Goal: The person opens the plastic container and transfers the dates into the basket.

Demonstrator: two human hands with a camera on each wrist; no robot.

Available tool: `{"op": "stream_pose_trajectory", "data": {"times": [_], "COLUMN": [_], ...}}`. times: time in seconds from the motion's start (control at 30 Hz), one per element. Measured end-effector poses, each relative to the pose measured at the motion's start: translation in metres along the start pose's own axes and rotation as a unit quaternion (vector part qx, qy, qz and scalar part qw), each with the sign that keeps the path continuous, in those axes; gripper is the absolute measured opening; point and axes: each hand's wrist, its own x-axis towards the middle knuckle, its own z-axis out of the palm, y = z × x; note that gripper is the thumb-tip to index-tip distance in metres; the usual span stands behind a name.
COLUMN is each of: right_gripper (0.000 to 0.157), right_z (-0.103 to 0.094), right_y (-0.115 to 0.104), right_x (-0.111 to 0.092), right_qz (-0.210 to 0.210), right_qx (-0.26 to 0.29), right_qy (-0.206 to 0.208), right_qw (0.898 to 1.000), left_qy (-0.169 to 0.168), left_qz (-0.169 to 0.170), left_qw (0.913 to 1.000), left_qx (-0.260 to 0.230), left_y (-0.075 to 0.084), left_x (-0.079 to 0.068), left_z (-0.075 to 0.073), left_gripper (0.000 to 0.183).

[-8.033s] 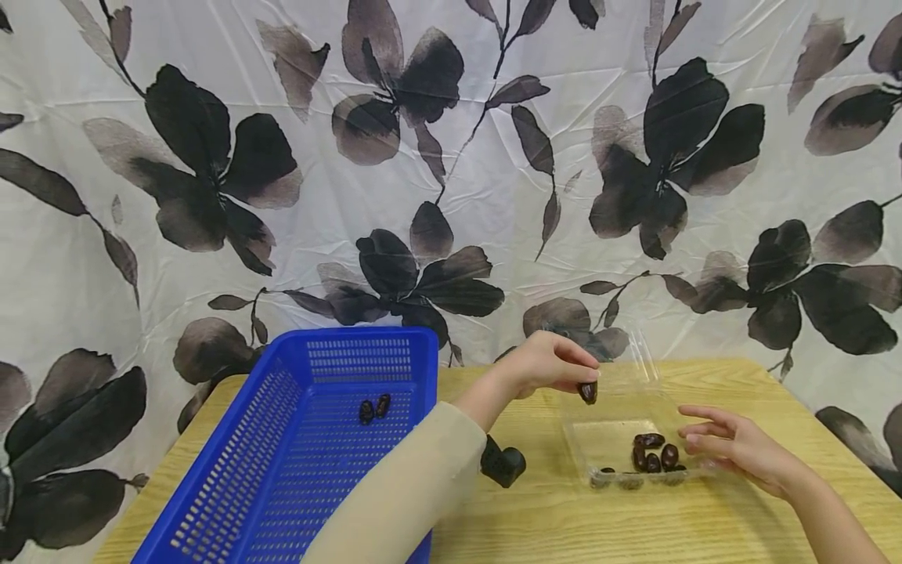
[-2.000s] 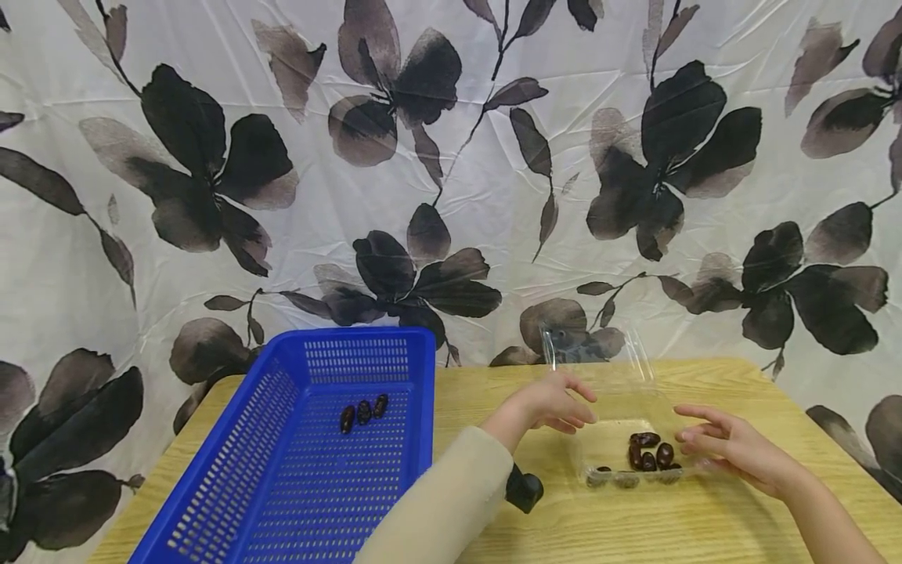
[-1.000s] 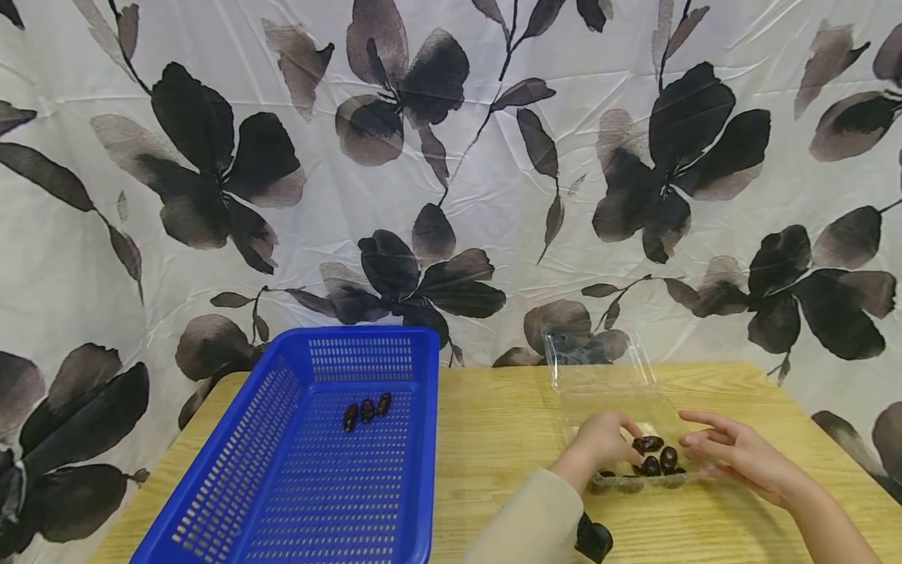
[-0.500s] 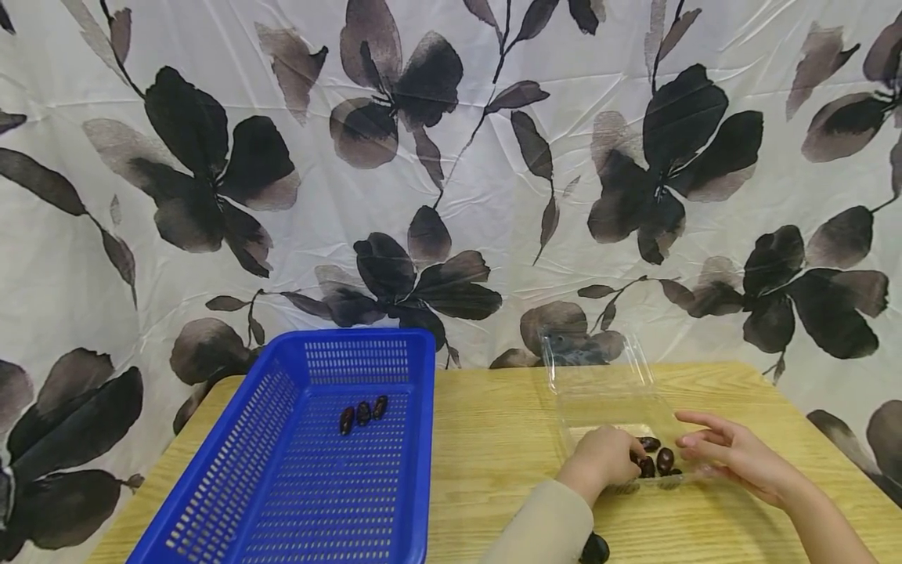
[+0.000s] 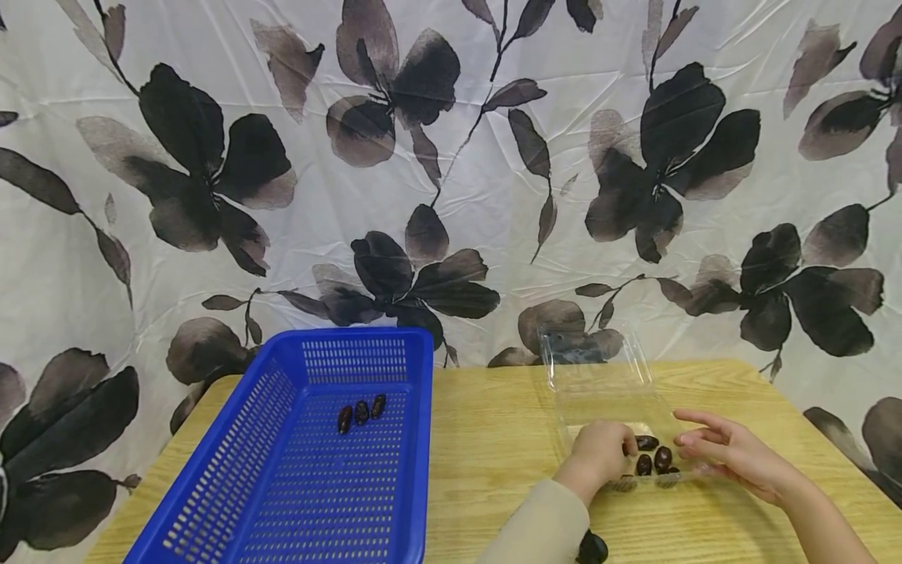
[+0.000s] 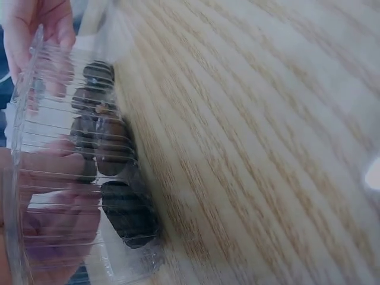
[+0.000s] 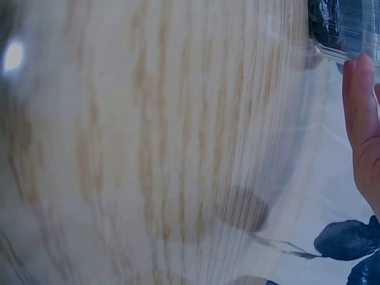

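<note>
My left hand (image 5: 602, 453) reaches into a clear plastic box (image 5: 613, 407), thumb and fingertips pinching a dark brown date that is largely hidden behind them. Several other dates (image 5: 662, 460) lie near the box's front right; the left wrist view shows dates (image 6: 129, 214) through the ribbed wall, beside the fingers. At the box's right side, my right hand (image 5: 740, 454) rests its fingertips against the wall, fingers loosely extended. In the right wrist view, straight fingers (image 7: 362, 101) sit at the box edge. Three dates (image 5: 362, 413) lie in the blue basket (image 5: 426, 376).
The box's clear lid (image 5: 599, 377) stands hinged up at its back. The perforated basket takes up the table's left side, with wooden tabletop (image 5: 493, 439) between it and the box. A floral cloth (image 5: 535, 196) hangs behind the table.
A third date has joined the two in the basket. My left hand, seen earlier holding a date above the box, has since gone down into it and grasped another. The right hand has stayed put.
</note>
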Motion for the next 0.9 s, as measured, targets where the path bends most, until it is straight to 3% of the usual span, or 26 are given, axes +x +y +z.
{"op": "stream_pose_trajectory", "data": {"times": [0.13,0.23,0.3,0.5,0.7,0.9], "right_gripper": [0.041,0.041,0.042,0.041,0.042,0.043], "right_z": [0.001,0.002,0.002,0.002,0.002,0.002], "right_y": [0.001,0.001,0.002,0.001,0.001,0.002], "right_x": [0.0,0.001,0.001,0.003,0.003,0.002], "right_qz": [0.0,-0.005,-0.008,-0.009,-0.011,-0.008], "right_qx": [0.002,0.004,0.005,0.001,-0.002,-0.003], "right_qy": [-0.002,-0.006,-0.008,-0.006,0.001,-0.002], "right_qw": [1.0,1.0,1.0,1.0,1.0,1.0], "left_qy": [0.003,0.007,0.012,0.011,-0.002,-0.023], "left_qz": [-0.005,-0.017,-0.031,-0.075,-0.057,-0.08], "left_qw": [0.9963,0.9854,0.9719,0.9158,0.8876,0.8552], "left_qx": [-0.086,-0.17,-0.233,-0.394,-0.457,-0.511], "left_y": [-0.003,-0.006,-0.007,-0.011,-0.019,-0.026], "left_x": [0.0,0.0,0.0,0.001,0.002,0.003], "left_z": [-0.002,-0.005,-0.008,-0.022,-0.041,-0.064], "left_gripper": [0.025,0.022,0.019,0.011,0.013,0.016]}}
